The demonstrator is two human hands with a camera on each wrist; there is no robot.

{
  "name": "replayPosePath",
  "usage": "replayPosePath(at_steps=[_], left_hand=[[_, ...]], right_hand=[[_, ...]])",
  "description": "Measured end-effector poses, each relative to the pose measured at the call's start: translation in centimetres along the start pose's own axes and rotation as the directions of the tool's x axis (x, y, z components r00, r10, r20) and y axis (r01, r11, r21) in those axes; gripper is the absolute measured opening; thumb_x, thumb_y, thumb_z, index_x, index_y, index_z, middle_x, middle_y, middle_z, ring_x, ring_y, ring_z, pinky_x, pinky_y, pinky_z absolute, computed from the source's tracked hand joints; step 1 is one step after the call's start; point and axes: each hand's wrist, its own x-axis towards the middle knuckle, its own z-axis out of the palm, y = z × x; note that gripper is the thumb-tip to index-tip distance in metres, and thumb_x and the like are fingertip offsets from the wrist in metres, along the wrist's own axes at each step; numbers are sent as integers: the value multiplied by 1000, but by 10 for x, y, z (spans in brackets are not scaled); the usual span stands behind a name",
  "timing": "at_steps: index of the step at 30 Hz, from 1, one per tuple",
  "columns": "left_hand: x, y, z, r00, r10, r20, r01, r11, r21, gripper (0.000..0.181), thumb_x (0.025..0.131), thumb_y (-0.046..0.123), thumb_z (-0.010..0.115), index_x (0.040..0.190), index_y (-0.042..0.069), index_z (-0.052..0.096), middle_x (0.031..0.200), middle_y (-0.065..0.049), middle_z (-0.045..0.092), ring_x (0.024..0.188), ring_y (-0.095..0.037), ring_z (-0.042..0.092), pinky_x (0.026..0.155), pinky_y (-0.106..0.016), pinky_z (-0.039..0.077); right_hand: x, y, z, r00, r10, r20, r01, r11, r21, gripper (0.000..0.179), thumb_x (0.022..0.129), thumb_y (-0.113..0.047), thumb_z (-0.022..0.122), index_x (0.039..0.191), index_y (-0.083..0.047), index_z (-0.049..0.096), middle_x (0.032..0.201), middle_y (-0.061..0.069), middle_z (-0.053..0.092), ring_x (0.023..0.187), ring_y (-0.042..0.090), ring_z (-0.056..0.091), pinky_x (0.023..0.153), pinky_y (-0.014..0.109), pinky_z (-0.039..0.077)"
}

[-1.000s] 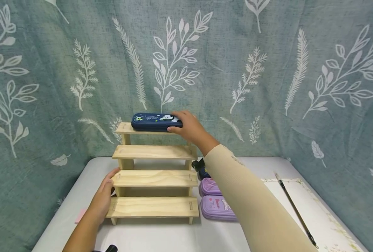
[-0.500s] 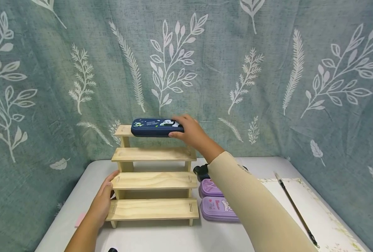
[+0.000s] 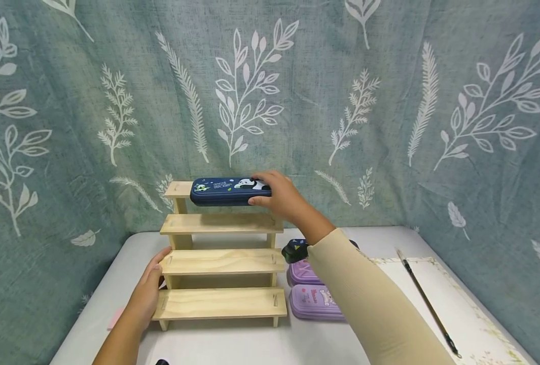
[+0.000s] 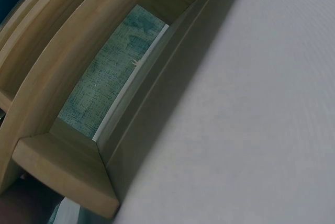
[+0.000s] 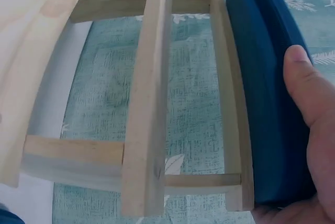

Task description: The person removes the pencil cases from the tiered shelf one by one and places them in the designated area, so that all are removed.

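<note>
A navy pencil case (image 3: 219,189) with a panda printed on its lid lies along the top tier of a stepped wooden display rack (image 3: 224,261). My right hand (image 3: 281,196) grips the case's right end, thumb on the front side and fingers over the lid. In the right wrist view the thumb (image 5: 309,85) presses along the blue case (image 5: 267,103), right beside the top board. At the rack's left side, my left hand (image 3: 146,294) holds the frame near the second-lowest tier. Most of that hand is out of sight in the left wrist view, below the wooden side (image 4: 68,171).
Right of the rack lie two purple pencil cases (image 3: 317,301) and a dark one (image 3: 294,250), partly behind my sleeve. A brush (image 3: 427,301) lies on a floral-edged sheet (image 3: 484,324). A pink piece (image 3: 116,318) sits left. Patterned cloth (image 3: 297,101) hangs behind.
My right hand and the panda pencil case have come slightly forward and to the right over the top tier. The left hand stays at the rack's side. The head view has shifted a little.
</note>
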Motion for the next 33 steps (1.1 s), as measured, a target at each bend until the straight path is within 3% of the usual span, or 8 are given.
replayPosePath(at_steps=[8,18,33], left_hand=[[0,0,3,1000,-21,-4,21,1000,0,53,116,34,12,168,31,20,177,-9,10,162,-41,6,128,-67,4],[3,2,3,1000,-8,1,8,1000,4,53,116,33,13,169,30,20,176,-10,12,162,-42,7,127,-67,5],[-1,0,2,1000,-8,-7,8,1000,-13,54,116,36,14,168,28,21,176,-7,12,162,-39,6,128,-66,5]], right_hand=[[-16,-3,-1,999,6,-43,-7,1000,-3,71,93,-46,77,155,-24,51,158,2,48,145,34,40,116,56,41],[-53,0,1,991,-31,-132,29,999,-17,72,90,-46,78,154,-23,53,154,3,51,143,35,42,114,55,42],[-111,0,8,991,-24,-135,27,999,22,72,88,-40,83,152,-24,55,154,0,49,143,37,41,112,59,45]])
